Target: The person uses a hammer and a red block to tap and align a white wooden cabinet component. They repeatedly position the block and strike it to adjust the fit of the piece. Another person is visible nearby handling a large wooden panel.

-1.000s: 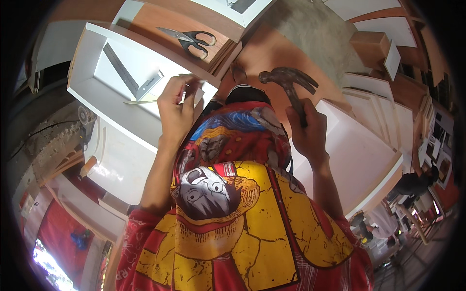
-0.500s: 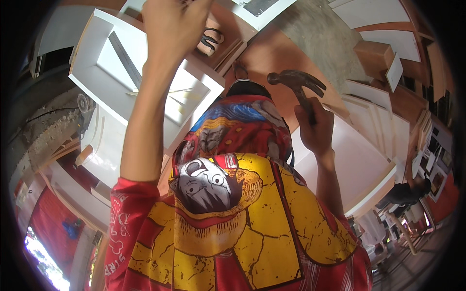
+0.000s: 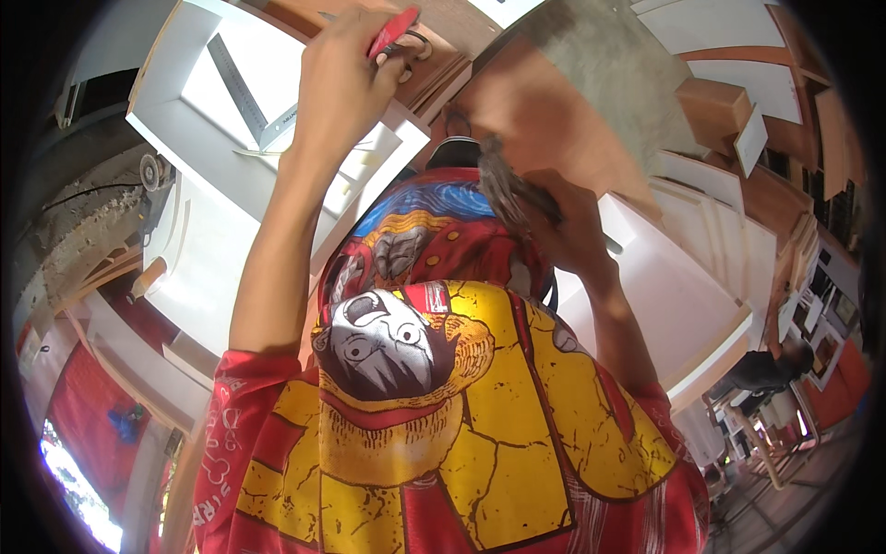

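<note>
My right hand (image 3: 568,217) is closed round the handle of a claw hammer, held in front of my printed shirt. The hammer's dark head (image 3: 503,185) points toward the middle and is slightly blurred. Up at the top, my left hand (image 3: 346,78) grips a narrow red tool (image 3: 395,30); its exact kind is not clear. Beside those fingers, a black-handled pair of scissors (image 3: 422,42) shows in part. Below the left forearm lies an open white box-like carcass (image 3: 185,120), with a metal try square (image 3: 235,88) inside.
Another white panelled box (image 3: 637,286) stands at my right. Brown boards (image 3: 544,106) lie ahead, with a brown wooden box (image 3: 711,106) farther right. At the left is a tool with a round disc (image 3: 152,171). A person in dark clothing (image 3: 766,369) works at the far right.
The hammer has come down and inward, its head turning toward my body. My left hand has shifted slightly lower, and the red tool now shows in it.
</note>
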A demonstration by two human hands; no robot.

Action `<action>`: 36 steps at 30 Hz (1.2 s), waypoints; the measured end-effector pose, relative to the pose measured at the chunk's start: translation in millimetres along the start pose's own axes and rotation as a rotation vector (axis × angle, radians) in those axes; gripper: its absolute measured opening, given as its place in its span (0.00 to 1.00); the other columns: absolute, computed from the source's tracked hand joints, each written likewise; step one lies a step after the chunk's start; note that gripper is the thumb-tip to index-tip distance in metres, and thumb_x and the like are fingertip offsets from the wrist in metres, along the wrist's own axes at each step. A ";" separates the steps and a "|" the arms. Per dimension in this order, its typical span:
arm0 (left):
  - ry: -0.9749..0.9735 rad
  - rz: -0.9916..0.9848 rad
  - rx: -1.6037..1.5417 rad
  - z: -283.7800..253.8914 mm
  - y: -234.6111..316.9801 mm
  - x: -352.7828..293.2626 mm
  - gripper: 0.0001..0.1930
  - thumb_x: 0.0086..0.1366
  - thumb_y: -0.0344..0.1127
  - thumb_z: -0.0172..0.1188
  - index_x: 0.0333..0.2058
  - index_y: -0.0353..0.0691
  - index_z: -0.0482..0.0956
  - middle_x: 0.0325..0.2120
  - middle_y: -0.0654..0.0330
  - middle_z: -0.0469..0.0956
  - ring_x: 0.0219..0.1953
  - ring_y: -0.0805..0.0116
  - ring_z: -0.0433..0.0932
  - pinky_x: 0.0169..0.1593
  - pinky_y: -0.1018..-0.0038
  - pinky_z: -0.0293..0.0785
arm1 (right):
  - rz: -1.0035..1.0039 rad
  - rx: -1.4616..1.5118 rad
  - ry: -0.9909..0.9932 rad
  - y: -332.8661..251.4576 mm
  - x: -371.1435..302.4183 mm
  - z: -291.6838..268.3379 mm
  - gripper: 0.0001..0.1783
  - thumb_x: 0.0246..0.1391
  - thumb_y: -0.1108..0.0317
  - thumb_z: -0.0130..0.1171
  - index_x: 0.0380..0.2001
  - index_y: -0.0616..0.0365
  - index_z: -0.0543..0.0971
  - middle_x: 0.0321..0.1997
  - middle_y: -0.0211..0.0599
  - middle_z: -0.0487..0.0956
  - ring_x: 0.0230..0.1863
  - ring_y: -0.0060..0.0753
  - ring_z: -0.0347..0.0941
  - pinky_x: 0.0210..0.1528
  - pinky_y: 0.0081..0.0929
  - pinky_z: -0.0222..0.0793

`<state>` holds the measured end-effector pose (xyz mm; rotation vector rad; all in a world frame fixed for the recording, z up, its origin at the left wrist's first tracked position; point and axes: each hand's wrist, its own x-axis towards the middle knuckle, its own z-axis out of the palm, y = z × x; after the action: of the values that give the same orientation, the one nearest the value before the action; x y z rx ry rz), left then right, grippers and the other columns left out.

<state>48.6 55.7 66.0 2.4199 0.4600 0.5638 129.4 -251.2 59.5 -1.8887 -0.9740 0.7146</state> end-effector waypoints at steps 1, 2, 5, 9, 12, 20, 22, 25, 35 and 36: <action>-0.072 -0.054 -0.033 -4.6 4.0 -16.2 0.18 0.58 0.28 0.73 0.48 0.38 0.86 0.36 0.52 0.79 0.36 0.54 0.79 0.45 0.65 0.77 | -0.047 -0.029 0.018 4.1 1.9 4.5 0.12 0.60 0.73 0.66 0.47 0.59 0.80 0.31 0.43 0.84 0.29 0.44 0.84 0.34 0.33 0.77; -0.147 -0.106 -0.070 -7.1 7.1 -32.1 0.18 0.57 0.29 0.75 0.47 0.37 0.86 0.35 0.53 0.79 0.35 0.55 0.79 0.45 0.64 0.77 | -0.044 -0.013 -0.009 11.3 2.2 6.4 0.13 0.59 0.73 0.66 0.47 0.59 0.80 0.32 0.44 0.84 0.30 0.46 0.84 0.36 0.35 0.78; -0.189 -0.127 -0.141 9.7 3.2 -71.3 0.20 0.56 0.31 0.78 0.47 0.36 0.87 0.43 0.55 0.78 0.41 0.56 0.79 0.45 0.66 0.77 | -0.068 0.020 -0.075 37.4 6.4 12.9 0.14 0.58 0.74 0.65 0.48 0.60 0.80 0.36 0.47 0.84 0.36 0.50 0.85 0.40 0.38 0.79; -0.229 -0.163 -0.143 14.6 -3.1 -64.7 0.18 0.57 0.33 0.78 0.47 0.37 0.87 0.43 0.57 0.78 0.44 0.56 0.78 0.49 0.65 0.76 | -0.110 0.009 -0.121 55.1 13.6 20.6 0.16 0.56 0.73 0.65 0.49 0.60 0.80 0.44 0.50 0.83 0.45 0.55 0.83 0.48 0.41 0.77; -0.237 -0.029 -0.101 16.8 -6.0 -65.6 0.15 0.60 0.35 0.76 0.44 0.38 0.88 0.43 0.58 0.77 0.48 0.56 0.76 0.53 0.65 0.73 | -0.188 -0.044 -0.111 56.3 22.8 29.4 0.18 0.54 0.74 0.65 0.49 0.60 0.80 0.47 0.49 0.81 0.49 0.58 0.80 0.51 0.43 0.76; -0.360 -0.126 -0.184 19.6 -3.8 -60.5 0.11 0.62 0.30 0.72 0.42 0.37 0.86 0.44 0.57 0.76 0.47 0.50 0.69 0.54 0.58 0.72 | -0.174 0.168 0.002 78.4 22.1 62.8 0.26 0.48 0.80 0.65 0.54 0.60 0.79 0.44 0.46 0.81 0.38 0.44 0.79 0.42 0.32 0.74; -0.284 -0.006 -0.200 21.7 -14.3 -65.7 0.16 0.61 0.31 0.74 0.47 0.39 0.84 0.45 0.54 0.74 0.48 0.51 0.69 0.55 0.59 0.71 | -0.221 0.175 0.038 86.3 29.3 71.8 0.22 0.49 0.80 0.66 0.50 0.61 0.78 0.38 0.43 0.79 0.36 0.42 0.78 0.40 0.31 0.73; -0.058 -0.161 0.002 27.7 6.6 -75.8 0.24 0.62 0.34 0.76 0.51 0.34 0.75 0.44 0.49 0.76 0.49 0.55 0.73 0.51 0.65 0.73 | -0.114 0.193 0.031 83.6 19.4 75.5 0.16 0.48 0.79 0.65 0.42 0.62 0.76 0.35 0.42 0.77 0.34 0.40 0.77 0.38 0.33 0.71; -0.061 -0.784 -0.523 32.7 24.6 -96.0 0.10 0.69 0.31 0.70 0.42 0.37 0.77 0.36 0.65 0.77 0.35 0.80 0.73 0.43 0.81 0.70 | -0.012 0.167 0.090 36.9 3.8 58.8 0.16 0.62 0.78 0.63 0.53 0.69 0.81 0.58 0.56 0.82 0.41 0.43 0.85 0.44 0.34 0.80; -0.069 -0.799 -0.563 31.5 21.6 -95.9 0.10 0.69 0.30 0.70 0.43 0.37 0.78 0.36 0.65 0.77 0.34 0.80 0.73 0.43 0.81 0.70 | 0.013 0.165 0.098 28.3 6.7 48.6 0.15 0.62 0.77 0.64 0.52 0.69 0.81 0.57 0.56 0.83 0.40 0.43 0.86 0.42 0.32 0.80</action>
<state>-13.3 -18.5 29.4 1.5388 1.0102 0.2048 105.0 -233.3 11.7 -1.7701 -0.8174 0.6819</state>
